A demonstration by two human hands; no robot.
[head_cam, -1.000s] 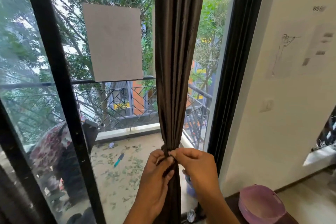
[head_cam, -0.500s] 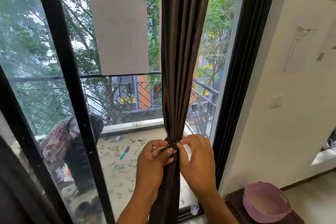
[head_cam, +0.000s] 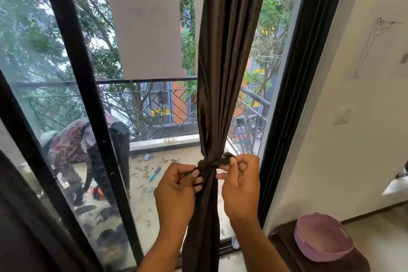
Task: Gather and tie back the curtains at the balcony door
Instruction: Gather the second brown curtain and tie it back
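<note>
A: The dark brown gathered fabric curtain hangs between the two hands, cinched into a narrow waist by a matching dark brown fabric tie band at fingertip level.

B: How do the hands sit?

A: Both reach up from below, backs toward the camera, one on each side of the bundle. The left hand has its fingers curled and pinches the band's left end against the curtain. The right hand has its thumb and fingers bent round the band's other end, which sticks out sideways just above its knuckles.

B: And around them?

A: Behind the hands stands the black-framed glass balcony door. Above the left hand a plain grey rectangular sheet is stuck on the glass. Beyond it, left of the left hand, lie a leaf-strewn balcony floor, a black metal railing and green trees. Right of the right hand rises a cream wall with a line drawing of a figure; below that wrist a round pink plastic basin rests on a dark brown surface.
</note>
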